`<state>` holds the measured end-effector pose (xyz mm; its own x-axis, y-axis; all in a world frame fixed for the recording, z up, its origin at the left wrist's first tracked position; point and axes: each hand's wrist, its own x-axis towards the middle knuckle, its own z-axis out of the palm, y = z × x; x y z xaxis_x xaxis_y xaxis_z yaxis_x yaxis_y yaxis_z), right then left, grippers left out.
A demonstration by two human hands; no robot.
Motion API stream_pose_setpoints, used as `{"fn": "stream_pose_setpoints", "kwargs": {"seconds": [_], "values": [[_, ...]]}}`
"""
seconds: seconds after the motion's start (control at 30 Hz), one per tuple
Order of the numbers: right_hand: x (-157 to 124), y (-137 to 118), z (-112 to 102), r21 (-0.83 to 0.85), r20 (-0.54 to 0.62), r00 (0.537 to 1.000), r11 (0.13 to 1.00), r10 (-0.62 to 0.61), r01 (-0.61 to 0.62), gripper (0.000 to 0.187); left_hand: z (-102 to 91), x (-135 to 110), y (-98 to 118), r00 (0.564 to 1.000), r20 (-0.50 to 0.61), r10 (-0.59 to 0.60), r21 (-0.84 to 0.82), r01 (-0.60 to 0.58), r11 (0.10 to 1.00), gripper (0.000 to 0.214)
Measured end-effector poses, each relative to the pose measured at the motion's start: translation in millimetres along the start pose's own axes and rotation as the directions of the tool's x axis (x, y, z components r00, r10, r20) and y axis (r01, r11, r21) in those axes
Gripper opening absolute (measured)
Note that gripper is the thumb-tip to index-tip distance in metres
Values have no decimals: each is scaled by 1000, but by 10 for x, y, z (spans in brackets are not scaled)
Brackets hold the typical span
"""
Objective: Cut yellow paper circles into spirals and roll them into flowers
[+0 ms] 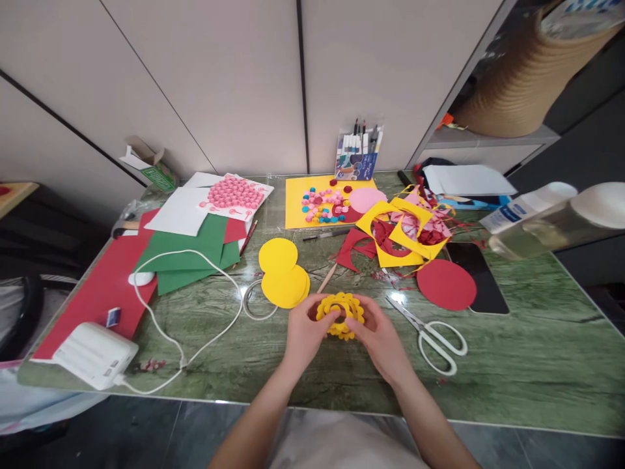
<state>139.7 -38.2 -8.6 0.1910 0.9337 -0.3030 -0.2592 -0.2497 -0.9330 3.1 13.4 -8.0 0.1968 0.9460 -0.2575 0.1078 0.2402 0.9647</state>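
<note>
Between my two hands is a yellow paper flower [342, 301] with scalloped edges and curling layers. My left hand [303, 329] grips its left side, the thumb pressed in near the centre. From the right, my right hand [383, 335] holds the opposite edge, its thumb also on the inner layers. The fingers beneath the flower are hidden. Just up and left lie overlapping yellow paper circles [280, 277]. White-handled scissors [434, 339] rest on the table to the right of my right hand, blades partly apart. A pencil [327, 279] lies behind the flower.
A red paper circle [446, 284] overlaps a black phone [481, 280]. Yellow and red paper scraps [385, 225] pile up at the back, beside pompoms on a yellow sheet [295, 189]. A white cable [195, 355] loops leftward to a power bank [95, 355]. Bottles [561, 221] stand right.
</note>
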Motion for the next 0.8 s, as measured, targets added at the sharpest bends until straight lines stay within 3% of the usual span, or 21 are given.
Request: {"fn": "stream_pose_setpoints", "kwargs": {"seconds": [0.17,0.37,0.47,0.67,0.8], "values": [[53,-29,-70,-60,20,1000,998,-6,7,33,0,-21,-21,999,22,-29,-73,31,997,25],[96,-197,-170,-190,125,992,982,18,7,21,-78,17,6,971,216,-102,-176,142,974,35],[130,-233,-176,-259,134,991,965,5,30,20,-84,38,-12,959,250,-136,-176,183,967,33],[155,-235,-123,-387,113,993,920,-27,68,19,-26,7,-49,988,96,-120,-121,131,984,17],[127,-248,-80,-506,37,997,858,-75,83,11,22,-45,-68,997,-11,-82,-71,81,994,9]]}}
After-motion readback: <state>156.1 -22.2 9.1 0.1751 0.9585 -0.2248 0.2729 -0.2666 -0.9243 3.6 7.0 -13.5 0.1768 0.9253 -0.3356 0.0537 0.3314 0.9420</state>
